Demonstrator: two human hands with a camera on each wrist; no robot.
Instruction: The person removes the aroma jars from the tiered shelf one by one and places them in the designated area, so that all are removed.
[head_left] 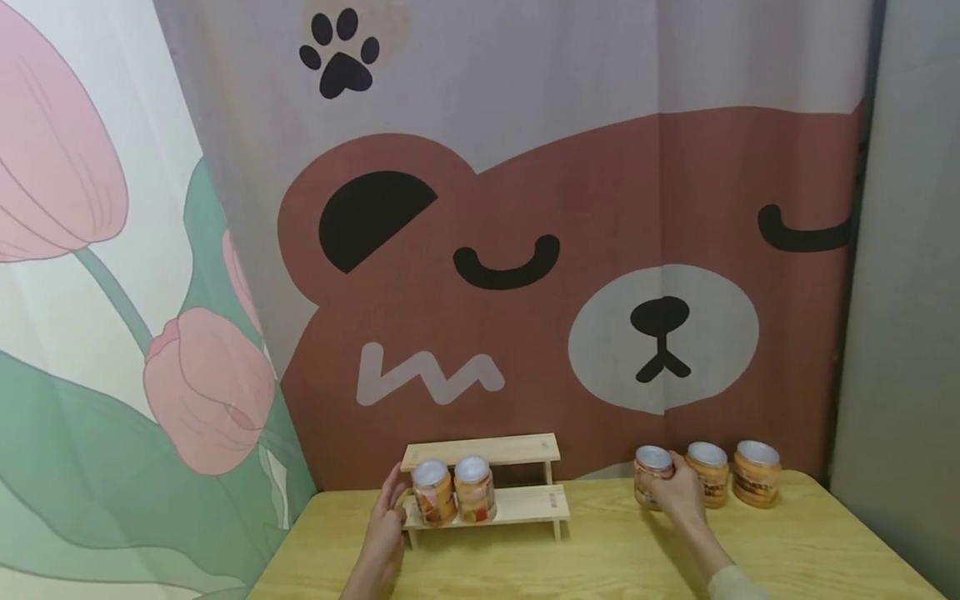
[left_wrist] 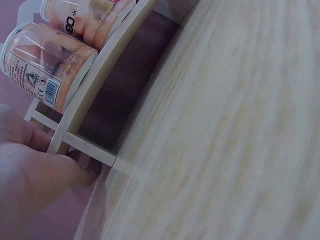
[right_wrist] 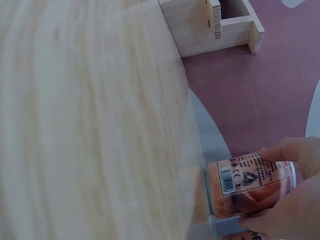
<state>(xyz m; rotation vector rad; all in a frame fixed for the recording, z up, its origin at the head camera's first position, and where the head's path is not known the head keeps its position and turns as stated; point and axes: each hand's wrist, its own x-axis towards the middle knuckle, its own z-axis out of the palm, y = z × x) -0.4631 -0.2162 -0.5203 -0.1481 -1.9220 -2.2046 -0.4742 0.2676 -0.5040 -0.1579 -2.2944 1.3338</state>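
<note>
A small two-step wooden shelf (head_left: 525, 504) stands on the table with two orange jars, one of them the left jar (head_left: 433, 500), side by side at the left of its lower step. My left hand (head_left: 384, 525) grips the shelf's left end; in the left wrist view the thumb and fingers lie round the end of the step (left_wrist: 59, 137). Farther right, my right hand (head_left: 686, 496) holds an orange jar (head_left: 645, 473) with a silver lid. The right wrist view shows thumb and fingers on either side of this jar (right_wrist: 250, 185), its barcode label facing out.
Two more orange jars, a middle one (head_left: 711, 483) and a right one (head_left: 757, 479), stand just right of the held jar near the table's back edge. A curtain (head_left: 525, 333) with a bear print hangs close behind the yellow wooden table (head_left: 600, 558).
</note>
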